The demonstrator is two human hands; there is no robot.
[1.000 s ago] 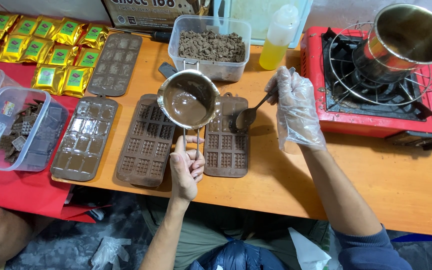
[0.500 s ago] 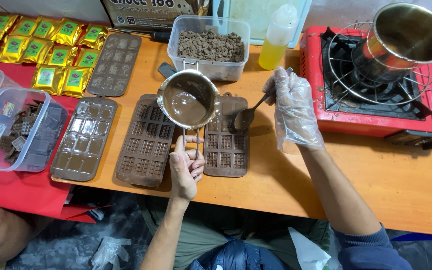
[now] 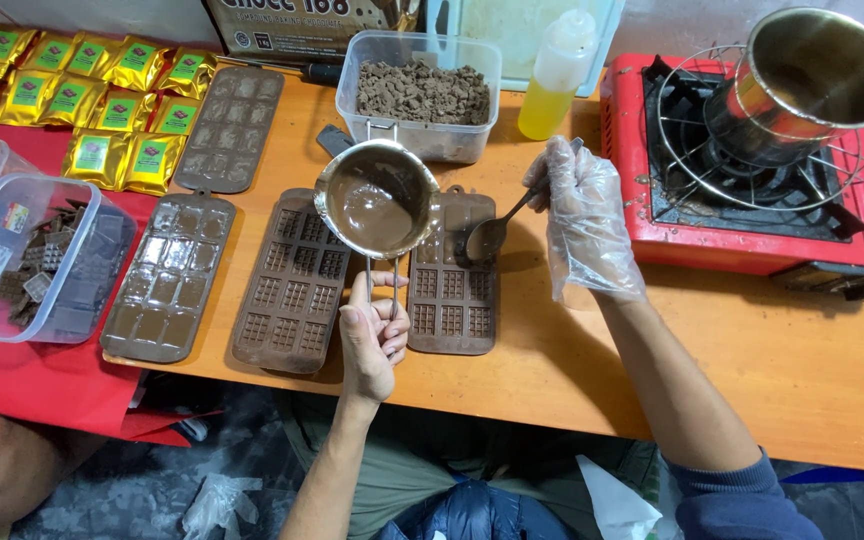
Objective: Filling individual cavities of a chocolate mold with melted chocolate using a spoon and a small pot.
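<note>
Two hands: both closed on tools above the brown silicone bar moulds (image 3: pixel 452 290) on the orange wooden table (image 3: pixel 752 350).
Left hand (image 3: pixel 372 335): bare, fingers curled tight round the wire handle of the small steel melting pot (image 3: pixel 377 200), which holds smooth brown melted chocolate.
Pot placement: held level and just above the gap between two moulds, probably so that drips fall into the cavities.
Right hand (image 3: pixel 582 215): in a clear plastic glove, fingers pinched shut on the handle of a metal spoon (image 3: pixel 487 235).
Spoon: bowl dips low over the top of the right-hand mould, just beside the pot's rim.
Supplies: clear plastic tub of chocolate chunks (image 3: pixel 420 90) sits just behind the pot, within reach.
Heat: red portable gas stove (image 3: pixel 752 190) stands to the right, carrying a tilted steel pot (image 3: pixel 812 80).
</note>
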